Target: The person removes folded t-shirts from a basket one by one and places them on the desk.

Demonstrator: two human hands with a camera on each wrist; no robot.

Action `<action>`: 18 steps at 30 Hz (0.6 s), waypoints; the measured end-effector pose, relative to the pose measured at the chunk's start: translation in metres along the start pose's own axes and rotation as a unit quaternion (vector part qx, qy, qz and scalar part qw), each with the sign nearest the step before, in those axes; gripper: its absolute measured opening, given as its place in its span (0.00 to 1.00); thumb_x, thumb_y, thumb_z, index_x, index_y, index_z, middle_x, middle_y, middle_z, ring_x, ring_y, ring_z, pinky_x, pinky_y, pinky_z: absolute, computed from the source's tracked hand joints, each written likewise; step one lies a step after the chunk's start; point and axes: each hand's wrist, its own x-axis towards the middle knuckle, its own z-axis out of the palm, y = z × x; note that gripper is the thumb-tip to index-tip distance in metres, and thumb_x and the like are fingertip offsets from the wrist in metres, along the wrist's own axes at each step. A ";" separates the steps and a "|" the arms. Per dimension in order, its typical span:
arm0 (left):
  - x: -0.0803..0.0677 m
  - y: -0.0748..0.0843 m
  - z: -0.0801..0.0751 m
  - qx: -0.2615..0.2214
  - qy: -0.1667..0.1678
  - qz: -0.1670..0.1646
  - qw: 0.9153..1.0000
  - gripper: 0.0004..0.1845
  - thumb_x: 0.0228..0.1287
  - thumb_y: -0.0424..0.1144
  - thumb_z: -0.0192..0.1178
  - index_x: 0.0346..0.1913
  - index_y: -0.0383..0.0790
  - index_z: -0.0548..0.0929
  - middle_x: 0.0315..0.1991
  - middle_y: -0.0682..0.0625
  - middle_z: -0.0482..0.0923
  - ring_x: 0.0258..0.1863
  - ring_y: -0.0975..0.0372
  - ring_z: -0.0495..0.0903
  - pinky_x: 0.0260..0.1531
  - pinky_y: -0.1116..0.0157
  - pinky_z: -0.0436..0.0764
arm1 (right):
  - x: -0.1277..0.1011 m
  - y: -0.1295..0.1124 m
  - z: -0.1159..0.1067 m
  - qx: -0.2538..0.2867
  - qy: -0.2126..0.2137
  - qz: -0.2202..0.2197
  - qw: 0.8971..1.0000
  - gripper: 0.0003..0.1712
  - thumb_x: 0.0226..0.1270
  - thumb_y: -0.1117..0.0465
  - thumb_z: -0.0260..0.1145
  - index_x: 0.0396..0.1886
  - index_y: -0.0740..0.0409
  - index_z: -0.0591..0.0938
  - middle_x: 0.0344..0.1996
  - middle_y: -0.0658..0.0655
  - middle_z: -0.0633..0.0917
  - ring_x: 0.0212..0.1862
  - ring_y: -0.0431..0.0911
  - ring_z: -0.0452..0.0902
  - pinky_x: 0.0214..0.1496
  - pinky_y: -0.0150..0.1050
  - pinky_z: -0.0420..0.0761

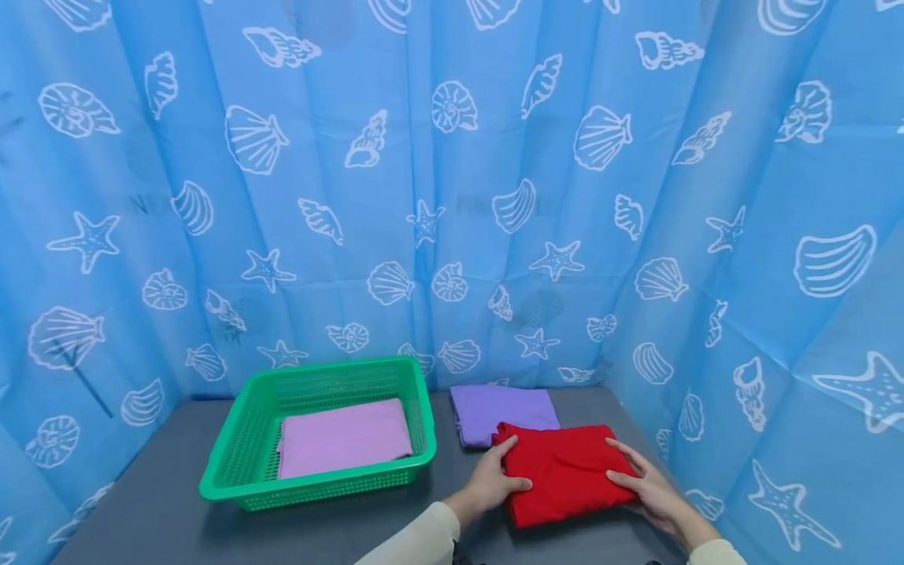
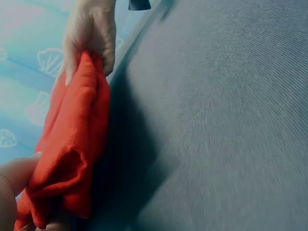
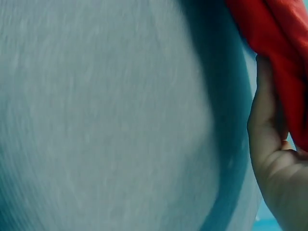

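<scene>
The folded red cloth (image 1: pixel 568 471) lies straight ahead of me between my two hands, its long side running from one hand to the other, so neither hand is nearer — both are already on it. My left hand (image 1: pixel 494 480) has the left edge, thumb on top and fingers curled under the fold; my right hand (image 1: pixel 646 482) holds the right edge the same way, fingers spread over the top, thumb along the near side. In the wrist views the red cloth hangs in thick soft folds off the grey table (image 1: pixel 162 510), so I judge it is lifted a little at the edges rather than lying flat. It is a plain bright red knit, folded into a rough rectangle, with a small rumpled corner at the far left. Just beyond my left hand lies a folded lilac cloth (image 1: pixel 503 412), touching the red one. Farther to the left of that hand stands a green plastic mesh basket (image 1: pixel 243 439) with a folded pink cloth (image 1: pixel 344 437) inside.
</scene>
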 end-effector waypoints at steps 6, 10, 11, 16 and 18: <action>0.007 -0.001 0.020 0.000 0.013 -0.022 1.000 0.41 0.51 0.32 0.74 0.71 0.41 0.70 0.64 0.39 0.71 0.62 0.46 0.70 0.50 0.51 0.83 | -0.002 0.008 -0.018 0.003 -0.005 0.005 1.000 0.37 0.74 0.59 0.57 0.79 0.46 0.54 0.74 0.71 0.41 0.55 0.47 0.70 0.51 0.46 0.84; 0.010 0.000 0.032 0.001 0.019 -0.020 1.000 0.41 0.50 0.32 0.74 0.70 0.42 0.71 0.63 0.39 0.71 0.62 0.45 0.69 0.52 0.51 0.82 | -0.003 0.009 -0.029 0.000 -0.006 0.006 1.000 0.35 0.75 0.58 0.56 0.78 0.43 0.57 0.74 0.72 0.40 0.54 0.47 0.71 0.51 0.47 0.84; 0.011 0.001 0.034 0.001 0.021 -0.018 1.000 0.41 0.50 0.32 0.74 0.70 0.42 0.71 0.63 0.39 0.71 0.62 0.45 0.70 0.53 0.51 0.81 | -0.003 0.009 -0.031 -0.003 -0.001 0.009 1.000 0.36 0.75 0.59 0.57 0.78 0.47 0.55 0.74 0.72 0.40 0.55 0.49 0.70 0.51 0.47 0.84; 0.012 0.004 0.047 -0.003 0.016 -0.021 1.000 0.40 0.50 0.29 0.74 0.70 0.43 0.72 0.62 0.40 0.72 0.61 0.48 0.71 0.54 0.52 0.80 | -0.005 0.010 -0.042 -0.020 0.027 0.018 0.999 0.39 0.74 0.60 0.57 0.79 0.54 0.52 0.75 0.72 0.38 0.68 0.65 0.53 0.54 0.48 0.81; 0.014 0.006 0.052 -0.005 0.012 -0.026 1.000 0.40 0.51 0.29 0.73 0.69 0.44 0.72 0.62 0.40 0.72 0.61 0.48 0.71 0.53 0.53 0.81 | -0.005 0.010 -0.048 -0.028 0.033 0.020 0.999 0.40 0.75 0.61 0.57 0.79 0.57 0.50 0.75 0.73 0.36 0.72 0.68 0.42 0.55 0.49 0.79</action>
